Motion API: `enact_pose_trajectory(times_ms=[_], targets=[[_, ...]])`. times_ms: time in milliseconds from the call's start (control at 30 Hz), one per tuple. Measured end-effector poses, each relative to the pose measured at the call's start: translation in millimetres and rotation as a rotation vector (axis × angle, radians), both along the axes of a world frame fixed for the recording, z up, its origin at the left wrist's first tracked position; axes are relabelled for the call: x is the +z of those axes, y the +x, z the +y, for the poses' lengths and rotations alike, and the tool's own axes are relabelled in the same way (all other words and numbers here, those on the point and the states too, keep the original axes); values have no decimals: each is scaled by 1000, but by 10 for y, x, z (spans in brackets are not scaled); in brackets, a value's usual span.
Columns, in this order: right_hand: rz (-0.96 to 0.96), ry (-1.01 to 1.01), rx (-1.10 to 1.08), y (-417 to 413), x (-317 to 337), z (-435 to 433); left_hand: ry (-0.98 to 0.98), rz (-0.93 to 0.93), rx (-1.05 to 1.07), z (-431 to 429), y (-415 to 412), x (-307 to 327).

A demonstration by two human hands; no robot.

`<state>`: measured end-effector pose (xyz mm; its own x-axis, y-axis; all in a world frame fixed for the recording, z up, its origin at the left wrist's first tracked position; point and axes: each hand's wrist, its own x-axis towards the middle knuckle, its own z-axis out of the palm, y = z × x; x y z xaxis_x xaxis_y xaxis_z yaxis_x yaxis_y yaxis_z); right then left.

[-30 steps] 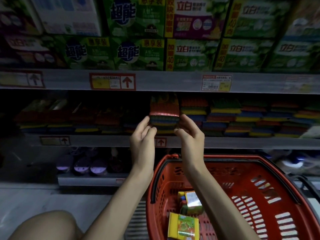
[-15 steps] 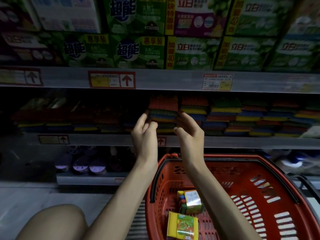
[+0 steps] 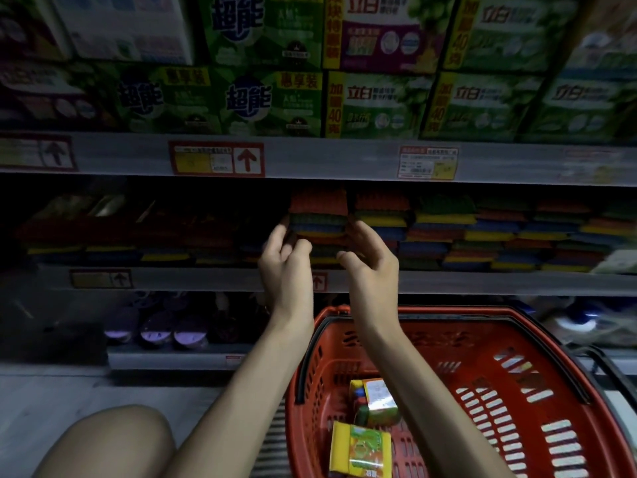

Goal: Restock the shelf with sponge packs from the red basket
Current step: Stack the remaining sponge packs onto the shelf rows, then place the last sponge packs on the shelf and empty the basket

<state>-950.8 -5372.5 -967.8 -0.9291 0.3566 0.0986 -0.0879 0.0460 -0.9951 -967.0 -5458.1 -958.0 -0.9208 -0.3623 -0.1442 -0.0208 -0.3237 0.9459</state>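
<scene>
A multicoloured sponge pack (image 3: 319, 210), red layer on top, sits on a stack on the middle shelf (image 3: 482, 282). My left hand (image 3: 286, 267) presses its left side and my right hand (image 3: 370, 263) its right side, fingers curled against it. More sponge stacks (image 3: 444, 232) fill the shelf to the right, and darker ones lie to the left. Below my arms stands the red basket (image 3: 517, 327), holding two sponge packs: a yellow-green one (image 3: 360, 450) near the front and another (image 3: 375, 401) behind it.
Green detergent boxes (image 3: 269, 98) fill the upper shelf, whose edge carries price tags (image 3: 217, 158). Purple-lidded items (image 3: 155, 334) stand on the low shelf at the left. My bare knee (image 3: 113, 443) is at the bottom left, over a pale floor.
The sponge pack, held tilted in front of the shelf a second ago, has gone back and down onto the stack. Both hands moved forward with it.
</scene>
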Motion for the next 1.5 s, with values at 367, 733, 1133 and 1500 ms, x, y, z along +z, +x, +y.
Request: enact_pose_trajectory(times_ms=[367,733,1133,1500], targets=[[-36,19,8,32,-18,-30,-107,-28,2,-52,-57,-71],[-48,13,-19,30,52,-36,-115,-30,-36,-88,-66,-56],[-57,19,-21,20,100,-7,-221,32,-101,-109,-111,-121],[-35,83,-16,55,104,80,-272,46,-74,-150,-74,-128]])
